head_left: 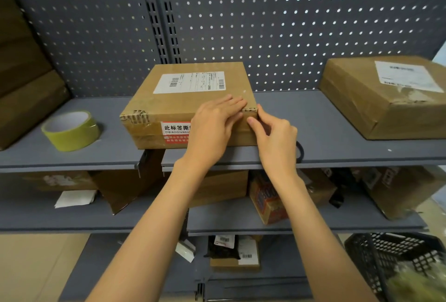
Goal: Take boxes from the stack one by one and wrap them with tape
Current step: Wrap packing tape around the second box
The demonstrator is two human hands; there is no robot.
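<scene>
grey pegboard (289, 24) behind shelves | black basket (391, 253) lower right | white paper (74, 198) on middle shelf (60, 219)

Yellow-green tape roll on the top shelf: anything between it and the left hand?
Nothing visible. The yellow-green tape roll sits alone on the grey metal shelf, left of the brown cardboard box with the white label. The left hand lies flat on that box's front right corner; the shelf between box and roll is bare.
</scene>
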